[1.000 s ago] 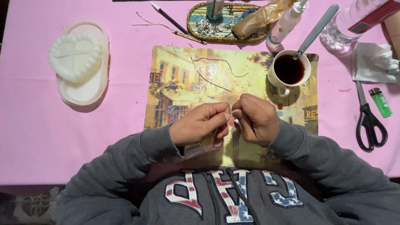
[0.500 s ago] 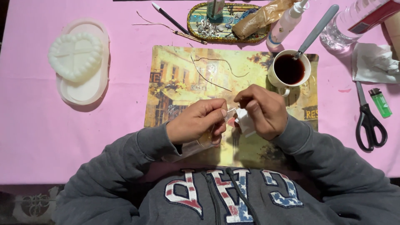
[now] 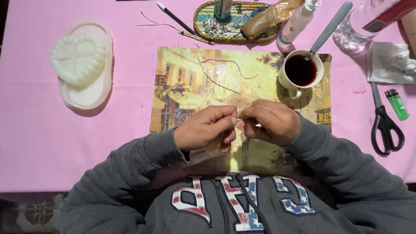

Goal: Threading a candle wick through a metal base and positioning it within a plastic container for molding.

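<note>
With left hand [image 3: 206, 130] and right hand [image 3: 271, 121] we pinch, both grips closed, a small clear piece [image 3: 239, 123] above the placemat [image 3: 186, 82], apparently mid-assembly; steadiness seems needed next.

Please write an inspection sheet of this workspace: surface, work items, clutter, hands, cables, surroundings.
Surface: pink tablecloth with a yellow picture placemat on it.
Work items: small clear piece pinched between both hands; details too small to tell.
Clutter: white heart-shaped mould, white cup of dark drink with spoon, black scissors, green lighter, oval glitter-rimmed tray, thin wire strands.
Hands: left hand and right hand meet, fingers closed on the piece.
Cables: nothing seen.
Surroundings: grey sweatshirt sleeves.
</note>
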